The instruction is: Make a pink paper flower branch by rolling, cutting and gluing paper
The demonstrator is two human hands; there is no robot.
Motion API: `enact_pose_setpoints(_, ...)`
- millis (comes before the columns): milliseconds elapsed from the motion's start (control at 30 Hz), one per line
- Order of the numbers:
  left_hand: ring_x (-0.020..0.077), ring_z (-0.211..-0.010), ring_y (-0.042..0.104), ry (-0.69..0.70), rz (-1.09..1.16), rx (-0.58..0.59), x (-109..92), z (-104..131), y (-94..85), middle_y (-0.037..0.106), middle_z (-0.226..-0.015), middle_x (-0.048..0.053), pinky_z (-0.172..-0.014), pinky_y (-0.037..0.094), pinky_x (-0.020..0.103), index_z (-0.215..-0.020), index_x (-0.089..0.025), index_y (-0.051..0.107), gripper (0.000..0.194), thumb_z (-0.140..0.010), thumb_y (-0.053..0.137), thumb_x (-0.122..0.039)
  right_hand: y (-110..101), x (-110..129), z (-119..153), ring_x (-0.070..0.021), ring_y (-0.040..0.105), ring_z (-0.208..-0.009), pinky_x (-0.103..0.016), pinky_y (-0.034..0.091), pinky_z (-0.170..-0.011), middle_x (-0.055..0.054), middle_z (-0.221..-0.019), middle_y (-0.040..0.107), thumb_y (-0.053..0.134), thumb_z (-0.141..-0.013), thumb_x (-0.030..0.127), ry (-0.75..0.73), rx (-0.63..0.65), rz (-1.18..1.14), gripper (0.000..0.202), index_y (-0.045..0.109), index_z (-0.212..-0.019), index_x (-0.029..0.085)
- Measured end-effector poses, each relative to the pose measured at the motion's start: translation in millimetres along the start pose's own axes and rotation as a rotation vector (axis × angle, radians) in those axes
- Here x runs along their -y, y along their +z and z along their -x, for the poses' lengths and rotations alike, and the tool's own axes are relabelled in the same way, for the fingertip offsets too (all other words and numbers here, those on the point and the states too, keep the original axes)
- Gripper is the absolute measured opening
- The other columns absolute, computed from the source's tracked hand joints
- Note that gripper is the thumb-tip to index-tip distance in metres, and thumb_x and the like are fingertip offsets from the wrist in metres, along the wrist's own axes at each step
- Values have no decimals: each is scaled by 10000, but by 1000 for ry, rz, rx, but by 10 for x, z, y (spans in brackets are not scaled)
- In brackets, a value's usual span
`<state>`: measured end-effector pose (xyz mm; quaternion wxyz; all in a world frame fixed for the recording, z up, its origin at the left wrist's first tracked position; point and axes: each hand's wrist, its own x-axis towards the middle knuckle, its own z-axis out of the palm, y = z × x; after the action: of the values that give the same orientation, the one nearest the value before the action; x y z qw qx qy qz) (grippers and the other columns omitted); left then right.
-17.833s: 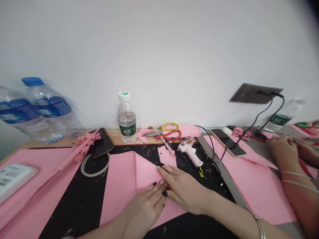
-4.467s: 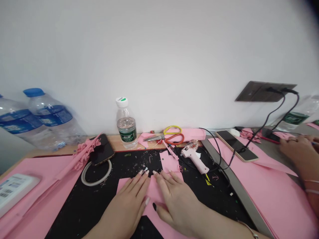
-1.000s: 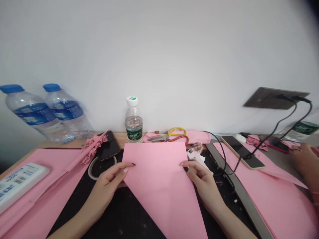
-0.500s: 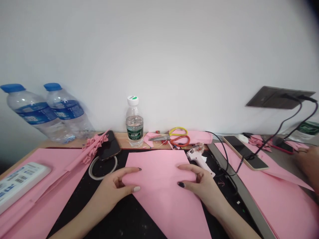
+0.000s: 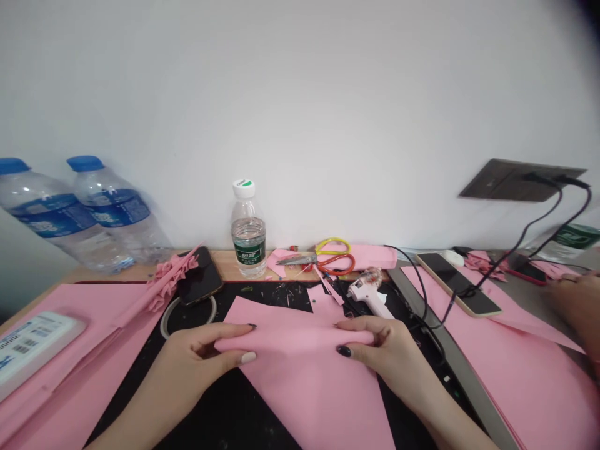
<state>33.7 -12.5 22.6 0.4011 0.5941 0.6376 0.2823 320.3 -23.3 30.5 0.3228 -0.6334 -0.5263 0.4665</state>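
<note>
A sheet of pink paper [image 5: 309, 381] lies over the black mat in the middle, with a raised fold running across it between the hands. My left hand [image 5: 206, 359] pinches the left end of that fold between thumb and fingers. At the right end, my right hand [image 5: 384, 347] pinches the fold the same way. The sheet's far part spreads beyond the fold, its upper left corner pointing away. Just past my right hand lies a white glue gun [image 5: 370, 295]. The undersides of the fingers are hidden by the paper.
Scissors [image 5: 323, 257], paper scraps and a small water bottle [image 5: 249, 234] stand along the wall. Left are two large bottles [image 5: 117, 209], a phone [image 5: 200, 278], a tape ring [image 5: 164, 322], a crinkled paper piece [image 5: 164, 281] and a white box [image 5: 35, 350]. Right: cables, a phone [image 5: 459, 284], another person's hand [image 5: 574, 306].
The fold has become narrower and more raised, and the far part of the sheet has shifted nearer, uncovering scraps on the mat. My left hand has moved slightly left. The view has shifted slightly.
</note>
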Motion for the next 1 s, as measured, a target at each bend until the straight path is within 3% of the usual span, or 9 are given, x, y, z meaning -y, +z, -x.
enact_pose_setpoints(167,230,-762,676,48,-28,-17,-65,7,-24,764,-863,20,-676,533,249,-779,-256,772,203,-628,735,-387,-23,63,20,-196,618,-751,-254,444,-616,-55,-854,726,710,-645,281,-14,48,-3,233,751,-852,182)
enact_pose_setpoints(300,192,-668,631,129,-72,70,-42,-30,-47,718,-727,10,-597,474,231,-746,-230,743,181,-711,677,-395,-31,87,21,-136,520,-639,-221,355,-531,-11,-744,662,639,-685,234,-64,62,87,130,707,-778,175)
enact_pose_setpoints(367,174,-624,597,151,-109,114,-26,-49,-63,676,-660,1,-573,434,231,-727,-213,722,198,-752,645,-394,-39,91,23,-108,423,-572,-218,289,-496,28,-628,553,611,-705,221,-101,47,197,63,642,-686,170)
enact_pose_setpoints(467,151,-568,535,186,-157,146,-12,-71,-82,579,-563,-24,-543,376,229,-631,-191,640,260,-786,618,-399,-62,96,36,-104,332,-559,-233,234,-496,52,-565,394,593,-737,241,-162,34,365,156,546,-605,172)
enact_pose_setpoints(667,129,-559,421,305,-280,133,-41,-114,-143,385,-594,-43,-531,315,231,-479,-182,478,439,-787,618,-461,-137,129,57,-123,352,-561,-249,247,-504,37,-579,422,589,-796,312,-174,75,526,156,614,-698,194)
enact_pose_setpoints(800,151,-663,496,351,-214,194,-141,-128,-213,490,-729,-12,-596,379,227,-488,-184,535,393,-761,642,-447,-200,188,47,-160,488,-694,-255,356,-608,-11,-729,538,600,-830,335,-289,117,559,206,616,-678,197)
enact_pose_setpoints(900,167,-734,572,272,-111,300,-249,-122,-222,628,-838,-2,-632,410,218,-515,-191,600,332,-772,642,-398,-210,284,52,-189,529,-829,-271,384,-730,-32,-877,592,641,-818,388,-382,221,619,183,649,-766,213)
enact_pose_setpoints(1000,183,-733,610,201,-16,348,-331,-108,-179,703,-837,-3,-620,429,217,-564,-197,675,280,-765,642,-389,-145,411,40,-213,531,-817,-285,367,-702,-16,-785,609,689,-755,491,-410,313,756,282,660,-884,241)
